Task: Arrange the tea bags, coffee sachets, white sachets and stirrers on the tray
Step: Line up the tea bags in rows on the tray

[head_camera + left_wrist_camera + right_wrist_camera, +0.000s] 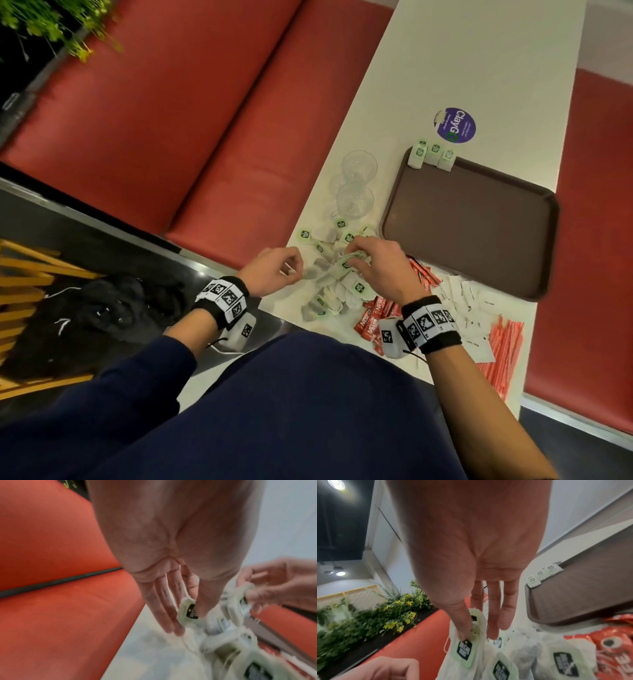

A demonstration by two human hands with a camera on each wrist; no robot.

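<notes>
A pile of tea bags (332,291) with green tags lies at the near left of the white table. My left hand (291,270) pinches one tea bag tag (188,612) between thumb and forefinger, its string trailing. My right hand (352,255) pinches a bunch of tea bags (464,647) lifted from the pile. The brown tray (479,222) lies to the right, with three tea bags (432,158) lined along its far left edge. Red coffee sachets (380,311), white sachets (469,301) and red stirrers (503,353) lie on the table near my right wrist.
Two clear glasses (356,185) stand left of the tray, beyond the pile. A purple round sticker (455,125) is on the table past the tray. Red bench seats (171,120) flank the table. A black bag (102,318) lies on the floor at left.
</notes>
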